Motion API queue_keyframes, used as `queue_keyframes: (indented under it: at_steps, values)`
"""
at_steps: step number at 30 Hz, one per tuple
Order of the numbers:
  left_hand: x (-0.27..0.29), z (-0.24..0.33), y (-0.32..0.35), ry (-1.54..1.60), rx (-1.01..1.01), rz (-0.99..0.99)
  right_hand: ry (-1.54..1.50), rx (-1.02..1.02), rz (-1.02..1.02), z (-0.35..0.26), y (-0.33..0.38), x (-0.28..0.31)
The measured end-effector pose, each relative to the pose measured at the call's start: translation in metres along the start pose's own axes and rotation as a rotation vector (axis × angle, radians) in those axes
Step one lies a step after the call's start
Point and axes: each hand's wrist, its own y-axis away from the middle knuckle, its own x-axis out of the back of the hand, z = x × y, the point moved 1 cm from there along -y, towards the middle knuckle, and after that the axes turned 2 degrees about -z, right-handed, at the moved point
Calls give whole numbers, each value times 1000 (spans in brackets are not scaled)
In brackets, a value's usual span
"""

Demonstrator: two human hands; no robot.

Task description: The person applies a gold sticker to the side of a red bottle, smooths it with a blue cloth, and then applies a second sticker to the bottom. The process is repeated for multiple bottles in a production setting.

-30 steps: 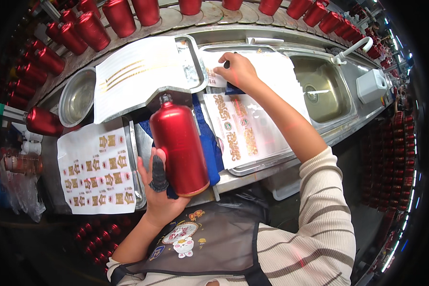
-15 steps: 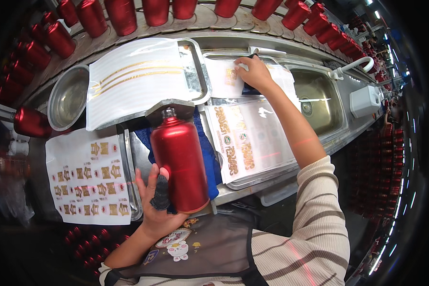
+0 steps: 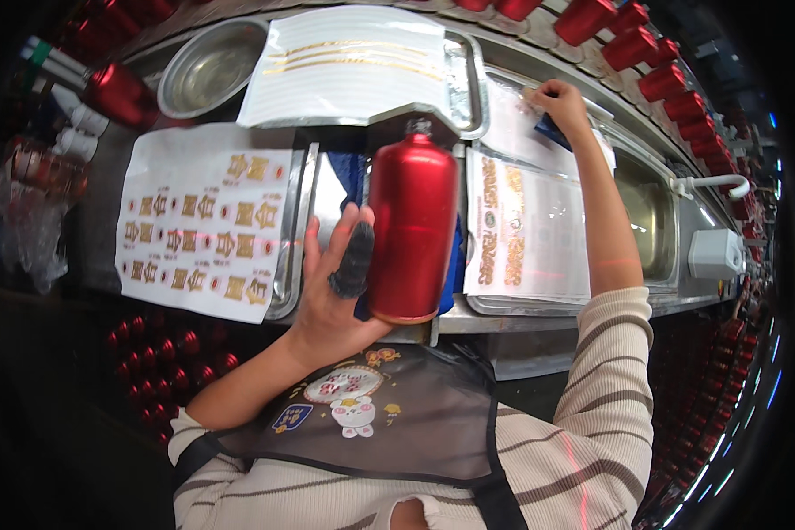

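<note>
A glossy red metal bottle (image 3: 413,231) stands tilted in front of me, its bare neck up against a metal bracket (image 3: 415,113). My left hand (image 3: 334,291) curves round the bottle's lower left side, the thumb side at its base and the fingers pointing up. A dark grey oval pad (image 3: 353,261) is tucked among those fingers. Farther off to the right, my right hand (image 3: 564,106) is closed in a pinch over a wet translucent sheet (image 3: 503,119). Something tan shows by its fingertips; what they hold is too small to make out. A dark blue piece (image 3: 552,132) lies under this hand.
Sheets of gold decals lie left (image 3: 199,221) and right (image 3: 503,225) on metal trays. Another sheet with gold stripes (image 3: 353,66) lies behind, beside a steel bowl (image 3: 212,71). At right are a sink (image 3: 640,212), a white tap (image 3: 711,184) and a white jug (image 3: 715,254). Red bottles (image 3: 627,49) line the back.
My view has shifted, so the bench sits farther right and higher in the picture. My left hand stays at the bottle, and my right hand stays over the wet sheet with its fingers pinched.
</note>
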Motion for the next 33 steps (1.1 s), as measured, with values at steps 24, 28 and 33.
queue_keyframes:
  at_steps: [24, 28, 33]
  values:
    - [5, 1, -37, 903, 338, 62, -128, 315, -282, -253, 196, -22]
    - [-1, -3, -42, 797, 415, 95, -108, 262, -261, -258, 197, -23]
    - [-1, 2, -41, 928, 449, 98, -306, 231, -9, -236, 198, -40]
